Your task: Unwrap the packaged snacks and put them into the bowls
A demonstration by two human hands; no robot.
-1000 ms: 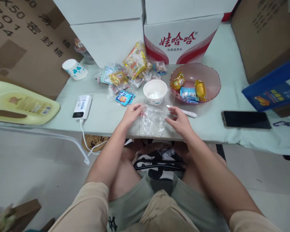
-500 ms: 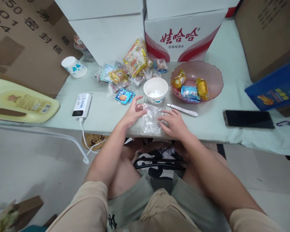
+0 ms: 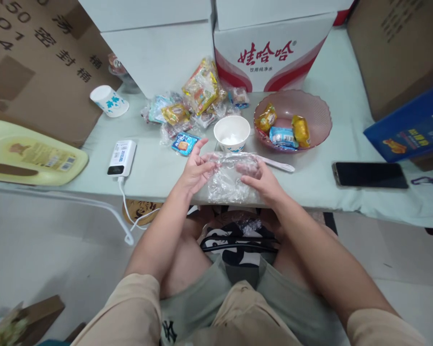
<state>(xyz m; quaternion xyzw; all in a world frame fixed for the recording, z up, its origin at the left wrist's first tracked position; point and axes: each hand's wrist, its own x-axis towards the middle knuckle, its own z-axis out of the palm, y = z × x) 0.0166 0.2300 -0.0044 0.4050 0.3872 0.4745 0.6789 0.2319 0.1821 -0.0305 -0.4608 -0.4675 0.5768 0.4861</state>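
Note:
A crumpled clear plastic bag [image 3: 228, 179] lies at the near edge of the pale green table [image 3: 155, 168]. My left hand [image 3: 195, 168] pinches its left upper edge with thumb and fingers. My right hand [image 3: 261, 179] holds its right side, fingertips tucked under the plastic. Just beyond the bag stand a white paper bowl [image 3: 232, 134] and a white utility knife [image 3: 278, 165]. A pink glass bowl [image 3: 319, 120] with three wrapped snacks is to the right of the white bowl.
A heap of snack packets [image 3: 193, 103] lies behind the bowl, a white power bank [image 3: 121, 157] with its cable to the left, a tipped paper cup [image 3: 107, 101] further left. A black phone [image 3: 370, 175] lies at right. Cardboard boxes [image 3: 270, 53] line the back. A bag sits in my lap.
My right hand slid under the bag's right side and both hands have lifted its far edge off the table. The left hand's fingers went from spread to pinching the plastic.

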